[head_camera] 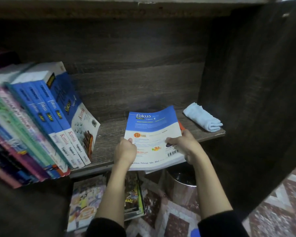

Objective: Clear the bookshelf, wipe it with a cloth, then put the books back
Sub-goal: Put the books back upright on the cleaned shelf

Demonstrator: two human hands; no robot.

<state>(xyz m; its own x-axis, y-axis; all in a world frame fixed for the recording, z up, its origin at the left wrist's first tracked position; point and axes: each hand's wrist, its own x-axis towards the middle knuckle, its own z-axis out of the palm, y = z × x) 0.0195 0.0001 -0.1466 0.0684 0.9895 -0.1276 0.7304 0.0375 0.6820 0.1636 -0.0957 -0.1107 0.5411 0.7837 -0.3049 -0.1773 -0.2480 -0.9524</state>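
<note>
A blue and white "fokus" book (152, 132) lies back cover up over the front edge of the dark wooden shelf (109, 134). My left hand (125, 149) grips its left edge and my right hand (186, 146) grips its right edge, thumb on the cover. More thin books lie under it, with an orange edge showing at the right. A row of blue, green and pink books (41, 124) leans on the shelf's left half. A folded light blue cloth (202, 119) rests at the shelf's right end.
The shelf's dark side panel (246, 100) rises at the right. Below the shelf, colourful books (85, 202) lie on a patterned floor mat (272, 211), beside a metal container (181, 183).
</note>
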